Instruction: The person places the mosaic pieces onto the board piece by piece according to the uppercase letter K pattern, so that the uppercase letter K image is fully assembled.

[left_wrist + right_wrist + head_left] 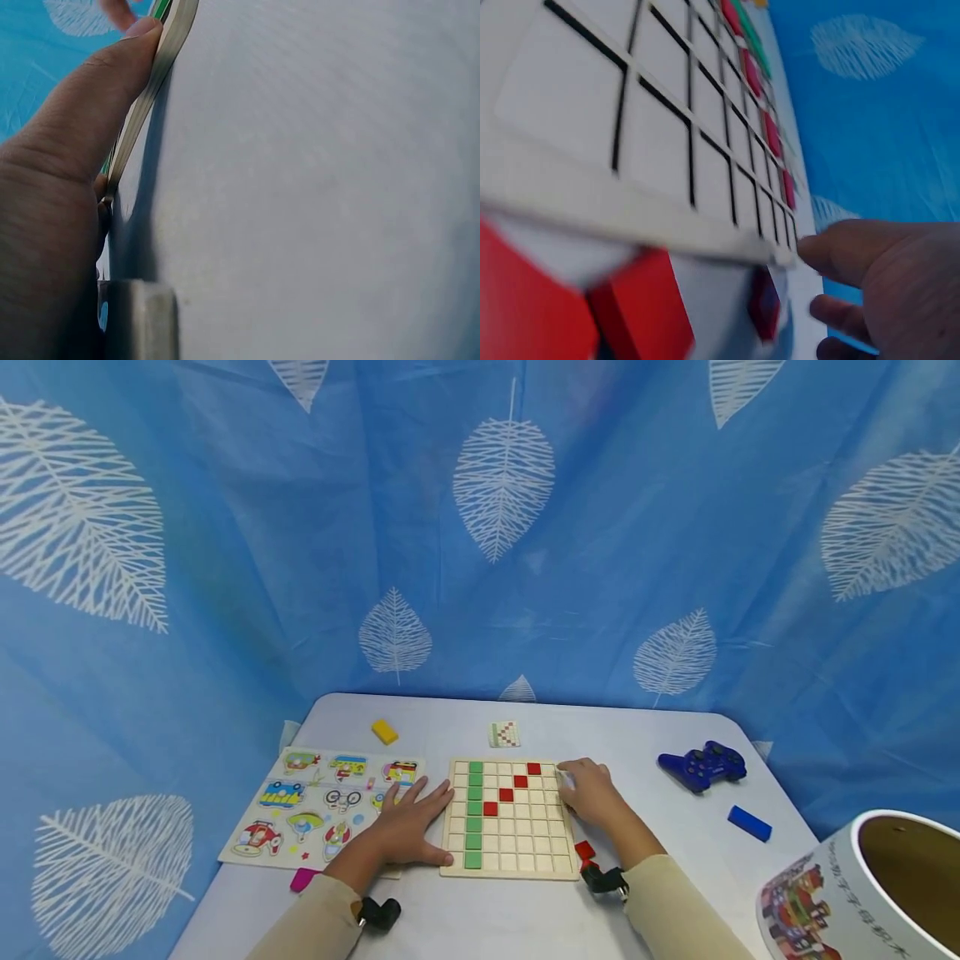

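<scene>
Hands are bracketing the grid board (510, 818) on the counter (675, 843). Left hand (408, 827) is lying flat, fingers straight, thumb pressing its edge. Right hand (592, 793) is touching the far right corner, fingers relaxed, holding nothing.

Left hand (408, 827) and right hand (592, 793) flank the grid board (510, 839).
</scene>
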